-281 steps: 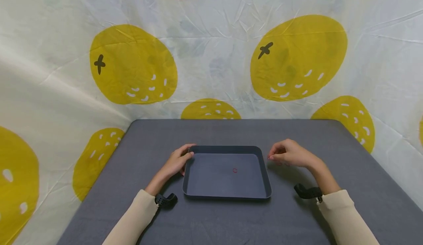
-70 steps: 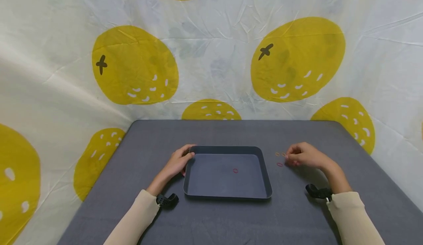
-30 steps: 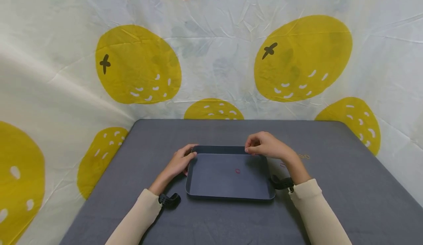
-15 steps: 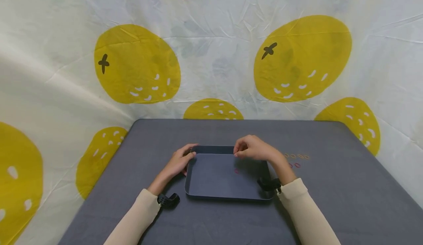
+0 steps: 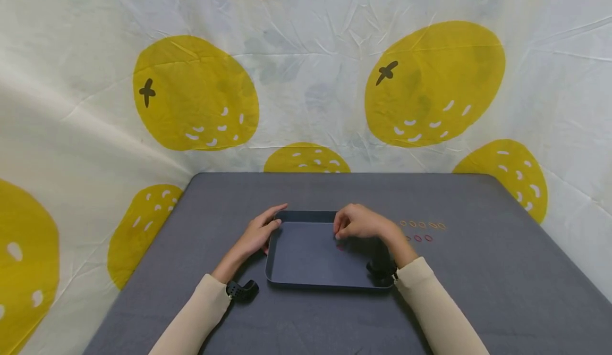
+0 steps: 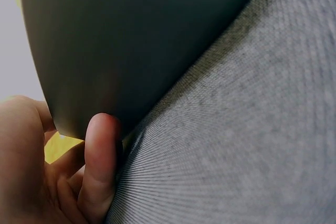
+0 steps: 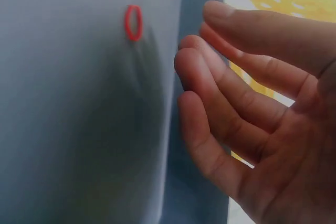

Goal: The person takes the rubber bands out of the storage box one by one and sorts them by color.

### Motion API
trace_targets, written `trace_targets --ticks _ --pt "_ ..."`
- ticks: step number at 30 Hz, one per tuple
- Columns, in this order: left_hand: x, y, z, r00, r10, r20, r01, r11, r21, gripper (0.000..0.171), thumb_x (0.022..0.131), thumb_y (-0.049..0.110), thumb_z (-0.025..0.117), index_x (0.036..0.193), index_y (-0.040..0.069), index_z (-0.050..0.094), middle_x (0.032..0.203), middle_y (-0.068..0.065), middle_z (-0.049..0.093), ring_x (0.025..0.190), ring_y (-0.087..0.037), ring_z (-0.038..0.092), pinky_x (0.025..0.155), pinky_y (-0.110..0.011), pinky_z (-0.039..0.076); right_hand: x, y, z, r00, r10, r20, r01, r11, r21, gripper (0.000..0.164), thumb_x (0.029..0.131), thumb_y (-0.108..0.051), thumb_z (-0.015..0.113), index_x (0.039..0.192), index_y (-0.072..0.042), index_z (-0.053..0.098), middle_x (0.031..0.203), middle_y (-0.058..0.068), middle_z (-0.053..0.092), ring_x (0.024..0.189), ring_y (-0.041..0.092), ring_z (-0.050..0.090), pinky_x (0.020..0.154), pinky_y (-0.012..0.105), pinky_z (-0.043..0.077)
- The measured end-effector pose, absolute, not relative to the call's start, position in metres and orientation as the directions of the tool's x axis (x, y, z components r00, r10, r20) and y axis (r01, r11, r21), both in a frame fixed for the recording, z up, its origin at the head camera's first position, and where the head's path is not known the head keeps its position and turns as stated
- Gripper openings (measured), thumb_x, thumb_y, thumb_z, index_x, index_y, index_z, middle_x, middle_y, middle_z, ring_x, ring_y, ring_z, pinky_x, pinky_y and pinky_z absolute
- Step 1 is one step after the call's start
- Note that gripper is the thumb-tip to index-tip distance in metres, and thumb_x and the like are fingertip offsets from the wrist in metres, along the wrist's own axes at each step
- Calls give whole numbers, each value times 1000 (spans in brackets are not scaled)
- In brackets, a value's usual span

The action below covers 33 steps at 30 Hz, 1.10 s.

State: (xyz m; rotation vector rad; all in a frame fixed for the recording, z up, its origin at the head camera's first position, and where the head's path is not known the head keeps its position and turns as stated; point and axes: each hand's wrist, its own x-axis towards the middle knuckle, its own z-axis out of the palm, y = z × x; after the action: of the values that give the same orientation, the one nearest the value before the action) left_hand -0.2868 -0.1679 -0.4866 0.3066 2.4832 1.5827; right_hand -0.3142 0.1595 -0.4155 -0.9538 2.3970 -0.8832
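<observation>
My left hand holds a dark grey tray at its far left corner, thumb on the rim and forefinger stretched out past it. In the left wrist view the little finger bends against the tray's outer wall. Over the tray's far right part hovers my right hand, its fingertips close to a red rubber band on the tray floor. The right wrist view shows loosely bent fingers with the thumb apart and nothing between them; the red band lies off to their side.
On the grey table, right of the tray, several orange-yellow rubber bands lie in a row. Nearer is a row of red bands, partly behind my right forearm. A patterned cloth hangs behind the table.
My right hand has gone from the bands on the right, left across the tray, and down towards the red band. The left hand stays at the corner, its forefinger now lifted and straighter.
</observation>
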Motion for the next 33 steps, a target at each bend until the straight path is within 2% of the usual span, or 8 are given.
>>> trace_targets --ticks 3,5,16,22,28,31,33 --pt "-286 -168 -486 -961 276 -37 86 422 903 45 110 31 50 154 38 49 109 -16 61 41 -18 51 43 -43 56 -314 157 -420 -681 -712 -170 -452 592 -667 7 87 -8 80 93 -6 77 87 2 78 76 5 68 69 24 55" --pt "-285 -168 -486 -959 281 -33 93 423 901 44 110 31 50 154 38 49 106 -15 60 41 -19 51 43 -43 56 -314 157 -423 -685 -702 -195 -440 611 -658 8 87 -8 80 94 -7 77 87 1 78 76 5 68 69 24 55" --pt "-285 -167 -486 -958 284 -26 97 410 907 45 109 30 54 154 33 51 113 -16 64 40 -20 53 42 -42 55 -310 157 -428 -698 -673 -243 -404 651 -643 11 83 0 77 87 -10 77 79 -1 76 69 9 63 62 25 48" --pt "-286 -166 -486 -961 276 -26 93 407 909 45 108 29 55 153 31 52 105 -17 63 40 -22 53 41 -42 55 -309 155 -426 -686 -684 -248 -431 658 -618 11 84 -1 78 80 -12 76 76 -3 75 66 8 61 60 24 48" --pt "-286 -166 -485 -962 272 -14 105 416 903 44 108 29 54 152 33 53 120 -16 66 39 -20 53 41 -42 55 -308 155 -424 -673 -699 -242 -471 658 -587 14 86 -3 78 77 -15 77 73 -6 72 63 6 56 60 23 47" --pt "-285 -166 -485 -962 273 -12 108 420 901 43 109 30 54 151 34 53 134 -15 64 39 -20 53 41 -42 56 -308 156 -423 -671 -705 -231 -472 646 -600 12 86 -4 78 78 -13 78 73 -5 73 63 6 57 60 22 47" --pt "-284 -167 -485 -962 274 -14 106 419 902 43 109 29 54 151 34 53 138 -16 62 39 -20 53 41 -42 56 -308 157 -423 -674 -704 -223 -464 638 -614 11 86 -4 78 79 -12 78 73 -4 73 64 6 58 62 23 48"
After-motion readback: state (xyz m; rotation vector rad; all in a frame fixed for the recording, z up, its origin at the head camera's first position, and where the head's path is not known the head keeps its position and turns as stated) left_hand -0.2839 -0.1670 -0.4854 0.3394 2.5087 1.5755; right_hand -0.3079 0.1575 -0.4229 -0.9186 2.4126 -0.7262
